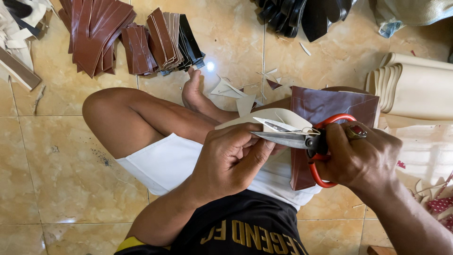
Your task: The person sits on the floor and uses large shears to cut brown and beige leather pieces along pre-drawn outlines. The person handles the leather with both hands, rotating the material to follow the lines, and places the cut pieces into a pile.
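At frame centre the left hand point(230, 158) pinches a cream curved leather piece point(264, 119) while the right hand point(361, 158) grips red-handled steel scissors point(309, 141) (blades nearly touching the thumb), so a slip could nick it.

- The red-handled scissors point(302, 139) have smooth grey metal blades and glossy plastic handles.
- The cream curved sheet piece point(273, 118) looks matt and leather-like.
- The brown rectangular sheet point(337, 106) at right has a slight shine.
- The beige floor tiles point(61, 179) are glossy.

The left hand point(231, 158) curls inward, fingers bent and thumb pressed forward. The right hand point(361, 158) is closed in a grip, knuckles up, both forearms angling in from below.
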